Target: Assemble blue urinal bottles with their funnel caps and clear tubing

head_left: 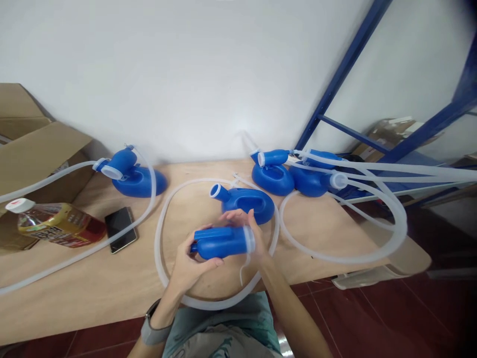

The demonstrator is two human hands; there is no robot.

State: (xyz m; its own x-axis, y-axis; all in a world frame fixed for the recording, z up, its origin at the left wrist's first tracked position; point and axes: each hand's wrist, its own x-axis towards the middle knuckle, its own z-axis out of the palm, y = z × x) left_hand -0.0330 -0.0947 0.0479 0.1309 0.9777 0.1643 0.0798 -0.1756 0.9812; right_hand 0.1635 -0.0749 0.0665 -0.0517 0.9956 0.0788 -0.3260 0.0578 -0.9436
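Both my hands hold a blue plastic urinal funnel (223,243) above the wooden table, lying sideways with its translucent white rim to the right. My left hand (188,261) is closed round its narrow left end, thumb along the near side. My right hand (257,236) cups the rimmed end, its palm against the rim and its fingers behind. A thin white strap dangles from the rim. Just beyond stands a blue urinal bottle (248,199) with an open neck pointing left. A clear hose (160,238) loops on the table around the bottle and below my hands.
More blue urinal bottles with funnels and hoses stand at the left (139,181) and back right (274,179). A drink bottle (61,223), a phone (121,228) and an open cardboard box (48,149) are on the left. A blue metal rack (348,132) rises at right.
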